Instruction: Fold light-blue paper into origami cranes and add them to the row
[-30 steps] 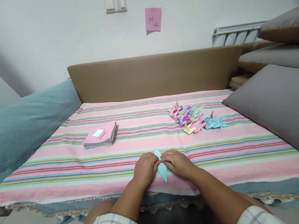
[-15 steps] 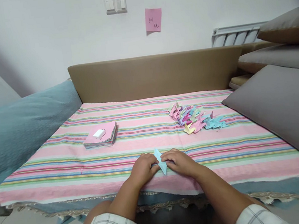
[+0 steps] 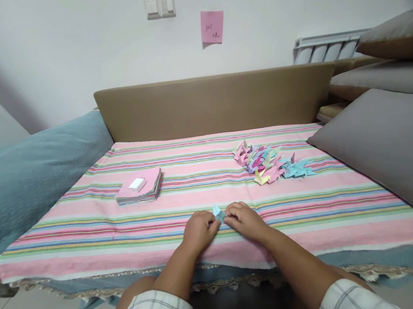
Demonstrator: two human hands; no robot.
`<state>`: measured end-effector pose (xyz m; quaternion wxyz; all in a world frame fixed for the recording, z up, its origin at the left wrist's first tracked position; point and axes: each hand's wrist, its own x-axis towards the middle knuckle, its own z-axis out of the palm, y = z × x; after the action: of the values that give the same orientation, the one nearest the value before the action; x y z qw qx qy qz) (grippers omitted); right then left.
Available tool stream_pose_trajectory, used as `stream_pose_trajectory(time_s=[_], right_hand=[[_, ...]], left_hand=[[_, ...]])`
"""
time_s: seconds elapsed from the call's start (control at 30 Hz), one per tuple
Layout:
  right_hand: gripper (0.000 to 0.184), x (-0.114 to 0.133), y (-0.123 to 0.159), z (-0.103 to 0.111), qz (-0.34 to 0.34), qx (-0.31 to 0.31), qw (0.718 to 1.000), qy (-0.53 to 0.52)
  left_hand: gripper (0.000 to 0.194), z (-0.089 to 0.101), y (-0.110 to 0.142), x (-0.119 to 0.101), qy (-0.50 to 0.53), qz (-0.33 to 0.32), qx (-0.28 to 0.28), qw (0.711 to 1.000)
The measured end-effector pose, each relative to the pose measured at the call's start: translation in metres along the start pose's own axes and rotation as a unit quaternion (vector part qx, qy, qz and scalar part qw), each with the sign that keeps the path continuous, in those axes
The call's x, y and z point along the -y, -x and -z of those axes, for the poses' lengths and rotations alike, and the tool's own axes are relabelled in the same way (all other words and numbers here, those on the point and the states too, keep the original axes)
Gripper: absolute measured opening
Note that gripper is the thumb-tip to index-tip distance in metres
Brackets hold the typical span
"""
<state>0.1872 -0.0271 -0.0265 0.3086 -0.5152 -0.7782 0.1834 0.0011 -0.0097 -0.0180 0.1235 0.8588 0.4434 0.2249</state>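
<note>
A small piece of light-blue folded paper [image 3: 217,212] lies between my two hands over the striped cloth, near its front edge. My left hand [image 3: 201,230] pinches its left side between thumb and fingers. From the other side, my right hand [image 3: 246,222] grips the paper's right edge with thumb and bent forefinger. Its lower part is folded up, so only a short upper point and a small flap show; the fingertips cover the rest.
Several folded paper cranes [image 3: 264,163] in mixed colours are heaped at right. A stack of square paper [image 3: 145,180] with a white block [image 3: 137,184] on top sits at left. Grey cushions [image 3: 388,151] line the right side, and a brown backrest [image 3: 208,106] stands behind.
The lower point of the blue paper has been folded upward, so the long diamond is now short. Both hands stay close together, their thumbs a little higher.
</note>
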Motion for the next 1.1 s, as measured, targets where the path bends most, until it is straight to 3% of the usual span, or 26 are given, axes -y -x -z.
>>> stream_pose_trajectory(time_s=[0.17, 0.3, 0.6, 1.1], right_hand=[[0.017, 0.004, -0.002, 0.000, -0.028, 0.001, 1.000, 0.002], [0.022, 0.010, -0.004, -0.004, -0.061, -0.012, 0.998, 0.022], [0.020, 0.018, -0.008, -0.013, -0.124, -0.065, 0.987, 0.080], [0.018, 0.018, -0.009, -0.016, -0.131, -0.066, 0.983, 0.112]], left_hand=[[0.009, -0.001, 0.001, -0.002, 0.049, 0.070, -0.015, 0.996], [0.027, -0.001, 0.003, -0.004, 0.096, 0.107, -0.012, 0.990], [0.012, -0.008, -0.001, -0.011, 0.006, 0.148, -0.043, 0.988], [0.019, -0.010, -0.004, -0.012, -0.060, 0.064, -0.036, 0.996]])
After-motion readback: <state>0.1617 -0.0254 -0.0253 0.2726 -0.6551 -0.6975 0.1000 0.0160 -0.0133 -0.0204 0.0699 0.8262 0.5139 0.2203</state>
